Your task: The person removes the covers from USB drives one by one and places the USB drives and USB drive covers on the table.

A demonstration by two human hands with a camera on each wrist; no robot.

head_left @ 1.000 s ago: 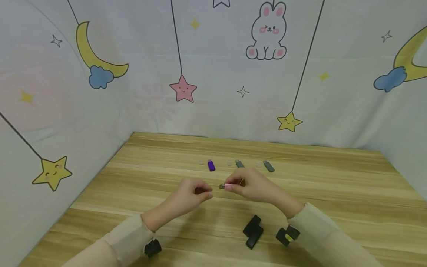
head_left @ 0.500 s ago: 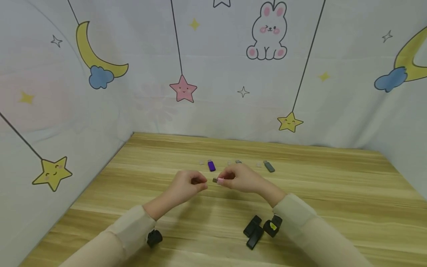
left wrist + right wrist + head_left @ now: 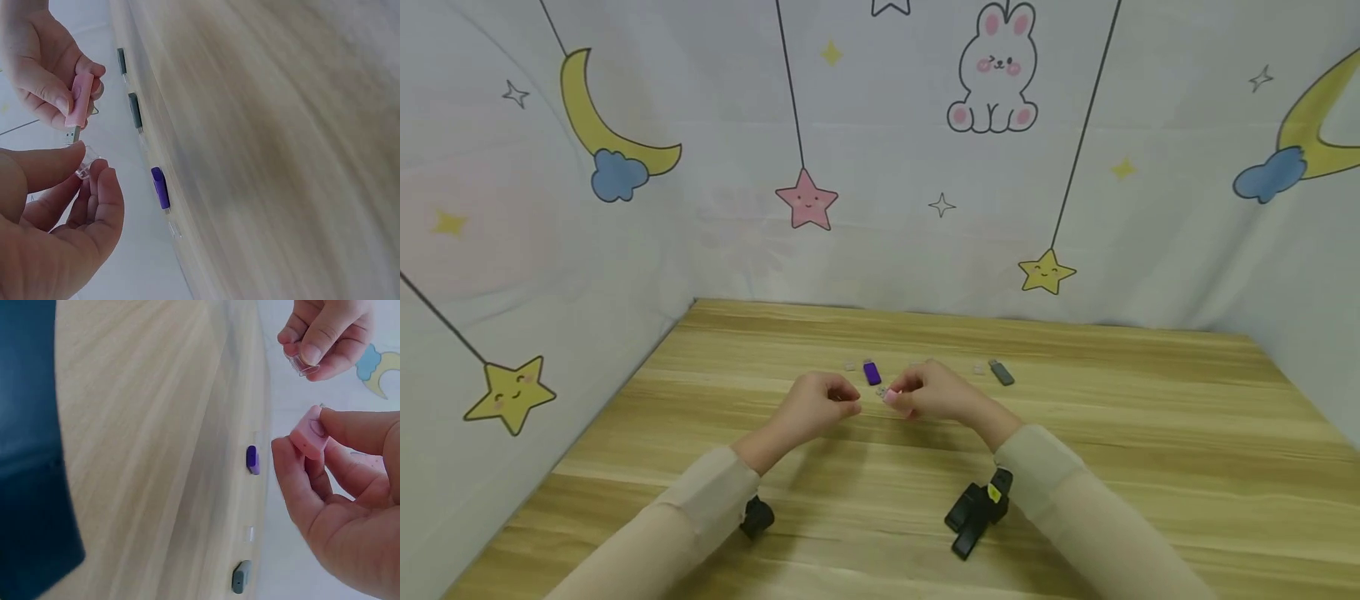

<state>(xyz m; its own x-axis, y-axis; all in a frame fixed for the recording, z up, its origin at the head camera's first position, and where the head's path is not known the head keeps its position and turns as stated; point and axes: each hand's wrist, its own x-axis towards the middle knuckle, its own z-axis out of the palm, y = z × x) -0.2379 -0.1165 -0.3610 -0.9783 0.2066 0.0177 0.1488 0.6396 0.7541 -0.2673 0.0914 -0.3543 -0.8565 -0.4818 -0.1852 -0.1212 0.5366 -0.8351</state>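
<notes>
In the head view, my left hand (image 3: 808,408) and my right hand (image 3: 943,396) face each other above the table, close together. Thumb and fingers of the right pinch a pink USB stick (image 3: 79,100), its metal plug bare and pointing at the left hand. Between the left thumb and fingertips sits a small clear plastic cap (image 3: 86,167). A short gap separates plug and cap in the left wrist view. Just behind the hands lies a purple USB stick (image 3: 872,372), with a grey-green USB stick (image 3: 1001,372) farther right. The right hand mostly hides another grey-green stick (image 3: 134,111).
Small clear caps lie beside the sticks, one cap (image 3: 849,366) left of the purple one and another cap (image 3: 978,368) by the grey-green one. Two black oblong pieces (image 3: 966,529) lie near the front, partly behind the right wrist camera. Printed fabric (image 3: 880,250) encloses the wooden table (image 3: 1112,417).
Both hands have moved toward the back of the table and a little left, the right one bringing the pink USB stick along. The stick has turned in the right fingers.
</notes>
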